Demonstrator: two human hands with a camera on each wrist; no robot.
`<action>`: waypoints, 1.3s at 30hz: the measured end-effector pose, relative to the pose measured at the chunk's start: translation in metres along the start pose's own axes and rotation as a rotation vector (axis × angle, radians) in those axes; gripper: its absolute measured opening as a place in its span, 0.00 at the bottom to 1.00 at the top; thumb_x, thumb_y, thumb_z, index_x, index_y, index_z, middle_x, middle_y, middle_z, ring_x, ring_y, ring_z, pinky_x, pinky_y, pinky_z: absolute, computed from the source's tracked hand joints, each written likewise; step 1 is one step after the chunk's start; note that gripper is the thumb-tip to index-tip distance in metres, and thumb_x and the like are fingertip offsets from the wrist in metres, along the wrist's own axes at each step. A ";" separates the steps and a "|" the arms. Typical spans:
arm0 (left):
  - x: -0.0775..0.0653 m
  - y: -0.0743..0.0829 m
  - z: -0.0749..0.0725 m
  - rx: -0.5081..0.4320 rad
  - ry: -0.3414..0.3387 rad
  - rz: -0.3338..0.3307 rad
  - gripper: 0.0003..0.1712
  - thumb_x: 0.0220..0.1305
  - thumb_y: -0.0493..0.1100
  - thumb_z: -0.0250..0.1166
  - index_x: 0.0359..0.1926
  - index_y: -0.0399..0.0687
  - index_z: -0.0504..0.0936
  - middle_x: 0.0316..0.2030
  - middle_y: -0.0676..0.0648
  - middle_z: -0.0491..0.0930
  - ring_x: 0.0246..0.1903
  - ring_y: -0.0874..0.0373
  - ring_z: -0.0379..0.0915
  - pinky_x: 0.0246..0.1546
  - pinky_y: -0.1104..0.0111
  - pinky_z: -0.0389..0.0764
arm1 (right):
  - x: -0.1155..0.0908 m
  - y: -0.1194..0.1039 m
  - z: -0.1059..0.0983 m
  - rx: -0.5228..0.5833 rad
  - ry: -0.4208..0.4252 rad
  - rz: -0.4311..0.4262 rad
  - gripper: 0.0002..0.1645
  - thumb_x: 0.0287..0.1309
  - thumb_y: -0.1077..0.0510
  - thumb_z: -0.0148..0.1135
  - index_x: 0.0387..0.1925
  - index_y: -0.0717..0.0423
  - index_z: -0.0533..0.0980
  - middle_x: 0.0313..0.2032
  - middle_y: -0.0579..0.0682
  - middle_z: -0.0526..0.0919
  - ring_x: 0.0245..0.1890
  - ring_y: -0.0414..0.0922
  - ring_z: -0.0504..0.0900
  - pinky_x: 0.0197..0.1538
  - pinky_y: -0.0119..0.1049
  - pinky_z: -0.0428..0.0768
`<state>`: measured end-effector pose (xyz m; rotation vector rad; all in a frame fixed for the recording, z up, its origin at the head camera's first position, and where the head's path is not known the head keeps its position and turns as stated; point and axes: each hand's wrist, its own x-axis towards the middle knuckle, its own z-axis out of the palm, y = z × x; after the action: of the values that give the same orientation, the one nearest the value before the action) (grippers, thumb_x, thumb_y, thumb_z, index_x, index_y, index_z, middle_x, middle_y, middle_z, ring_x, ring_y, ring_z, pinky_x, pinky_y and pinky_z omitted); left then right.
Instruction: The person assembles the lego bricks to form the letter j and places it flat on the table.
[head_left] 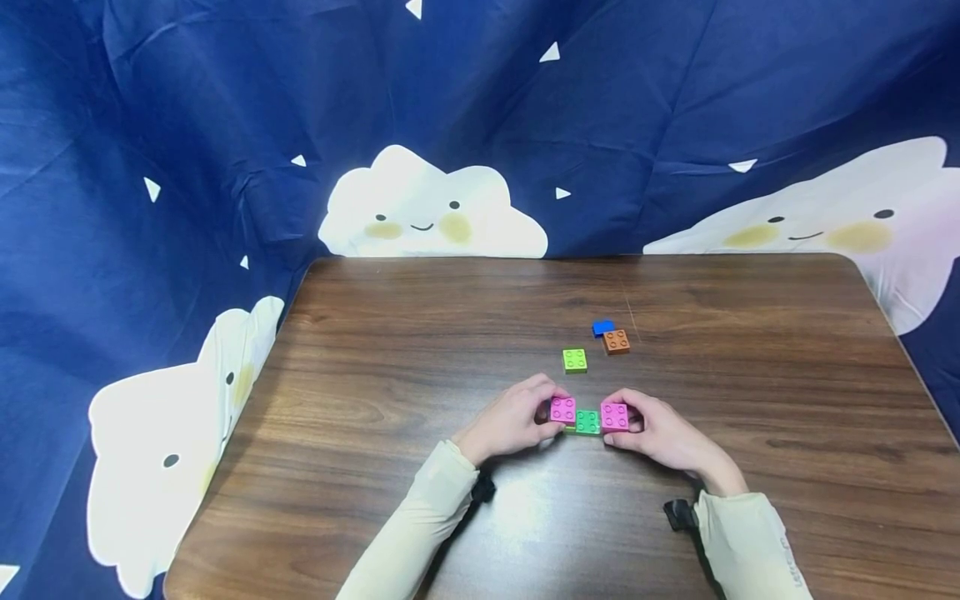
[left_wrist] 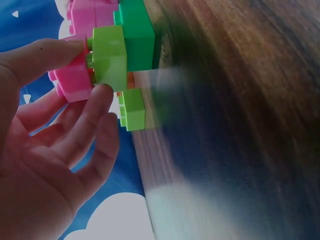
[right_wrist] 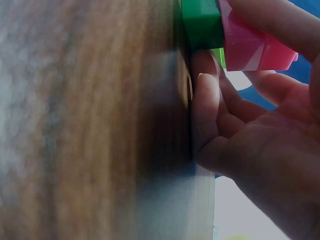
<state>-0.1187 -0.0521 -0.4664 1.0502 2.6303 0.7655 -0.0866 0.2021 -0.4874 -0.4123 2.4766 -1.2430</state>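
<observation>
Thumb and fingers of my left hand (head_left: 516, 421) pinch a pink toy building brick (head_left: 562, 410). It sits just over a lime green brick (left_wrist: 112, 60), whose studs show in the gap between the two in the left wrist view. Beside the lime brick, a darker green brick (head_left: 588, 422) stands low on the table, between my hands. My right hand (head_left: 667, 432) grips a second pink brick (head_left: 614, 417) at the right end of the green one, with the thumb on the near side and fingers on the far side.
Beyond my hands, a loose lime green brick (head_left: 574, 360) lies on the wooden table (head_left: 405, 333). Farther back, an orange-brown brick (head_left: 617, 341) overlaps a blue brick (head_left: 602, 327). A blue cloth (head_left: 480, 92) with white clouds hangs behind the table.
</observation>
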 end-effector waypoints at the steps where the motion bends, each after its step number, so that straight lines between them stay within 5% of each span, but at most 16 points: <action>1: 0.000 0.000 0.000 0.003 0.002 0.002 0.23 0.57 0.46 0.69 0.54 0.47 0.78 0.43 0.54 0.76 0.37 0.64 0.70 0.38 0.79 0.70 | 0.000 0.000 0.000 -0.003 0.000 0.001 0.24 0.52 0.52 0.71 0.50 0.52 0.74 0.36 0.47 0.78 0.37 0.42 0.74 0.41 0.34 0.72; 8: 0.002 0.004 -0.003 0.002 0.008 -0.003 0.23 0.57 0.48 0.68 0.54 0.50 0.78 0.43 0.56 0.75 0.36 0.67 0.69 0.37 0.80 0.70 | 0.001 0.000 0.000 -0.010 0.000 0.008 0.24 0.52 0.51 0.71 0.49 0.51 0.75 0.37 0.47 0.78 0.37 0.43 0.74 0.41 0.35 0.72; 20: 0.016 0.024 -0.001 -0.017 0.013 0.020 0.25 0.60 0.52 0.67 0.56 0.52 0.76 0.50 0.54 0.75 0.49 0.62 0.75 0.55 0.74 0.73 | 0.001 0.002 0.002 -0.013 0.017 -0.006 0.22 0.51 0.52 0.72 0.47 0.49 0.75 0.38 0.46 0.80 0.36 0.40 0.75 0.39 0.32 0.73; 39: 0.031 0.041 0.014 0.063 0.000 0.070 0.25 0.62 0.55 0.64 0.57 0.52 0.76 0.48 0.57 0.75 0.46 0.66 0.73 0.50 0.79 0.72 | -0.001 0.009 0.003 0.020 0.027 -0.089 0.29 0.51 0.55 0.72 0.54 0.58 0.74 0.41 0.50 0.81 0.37 0.33 0.78 0.42 0.30 0.78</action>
<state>-0.1124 0.0002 -0.4566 1.1639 2.6460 0.7007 -0.0857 0.2053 -0.4966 -0.5082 2.4906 -1.3152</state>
